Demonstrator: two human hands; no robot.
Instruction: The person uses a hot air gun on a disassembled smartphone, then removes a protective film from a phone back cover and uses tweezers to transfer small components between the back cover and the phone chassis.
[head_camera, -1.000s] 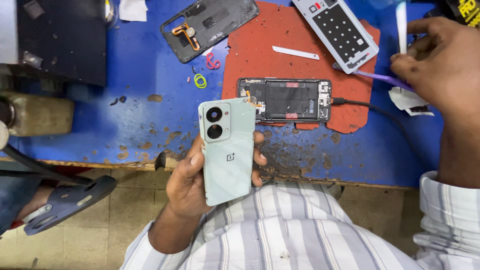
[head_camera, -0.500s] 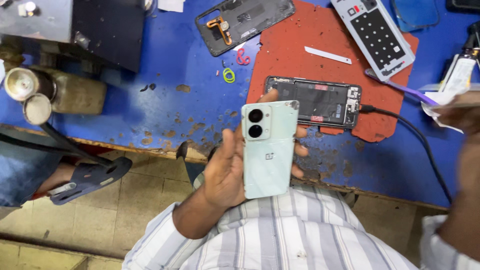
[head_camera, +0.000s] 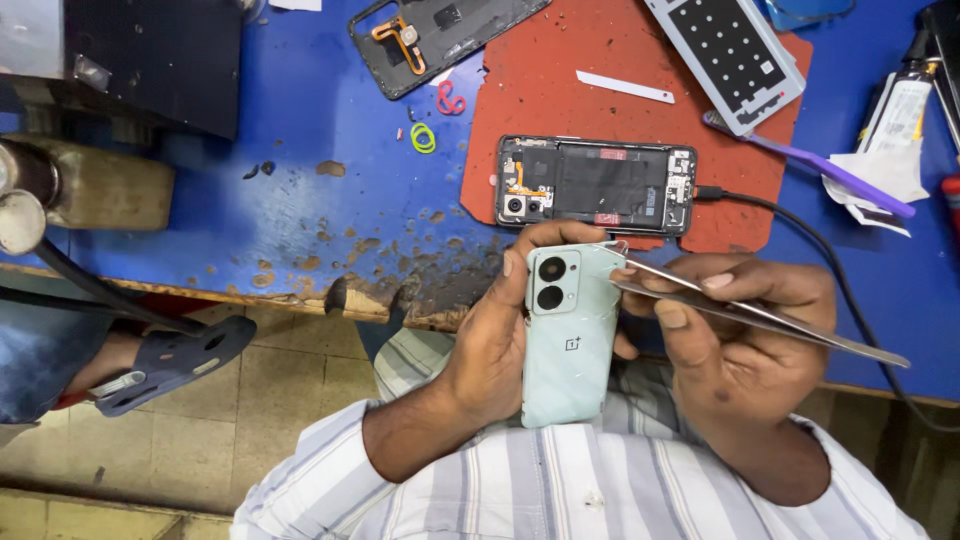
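My left hand (head_camera: 490, 345) grips a pale green phone back cover (head_camera: 568, 345) with two round camera lenses, held upright above my lap at the bench's near edge. In my right hand (head_camera: 735, 335) are metal tweezers (head_camera: 760, 318), pinched between thumb and fingers, and their tips touch the cover's top right corner. Just beyond, an opened phone (head_camera: 595, 185) with its insides showing lies on a red mat (head_camera: 600, 60), with a black cable (head_camera: 800, 225) plugged into its right end.
On the blue bench (head_camera: 250, 200) lie a dark phone frame (head_camera: 440, 35), a grey perforated panel (head_camera: 735, 50), a purple toothbrush (head_camera: 810, 165), a glue tube (head_camera: 895, 110) and small coloured rings (head_camera: 423, 137). A metal cylinder (head_camera: 25, 190) stands at left. A sandalled foot (head_camera: 150, 365) is below.
My right hand has come in from the right holding tweezers and set their tips on the cover's top corner. The left hand keeps holding the cover.
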